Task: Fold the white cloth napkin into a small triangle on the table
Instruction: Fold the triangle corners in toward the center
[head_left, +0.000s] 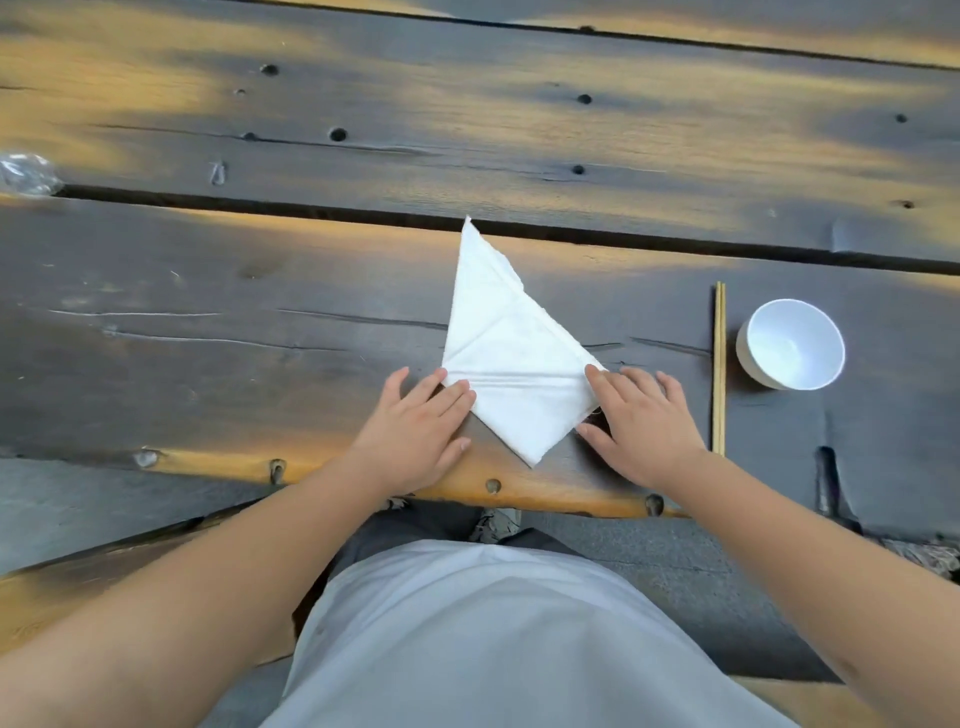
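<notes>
The napkin (511, 358) is laid flat near the table's (208, 322) front edge, folded to a kite-like shape pointing away. Its left corner is pressed by the left hand (418, 434), its right corner by the right hand (641, 421), fingers straight and slightly spread. Chopsticks (719, 364) and a bowl (790, 344) are set to the right.

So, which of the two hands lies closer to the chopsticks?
The right hand, touching the napkin's right corner; the chopsticks lie just beyond it. The left hand is across the napkin.
</notes>
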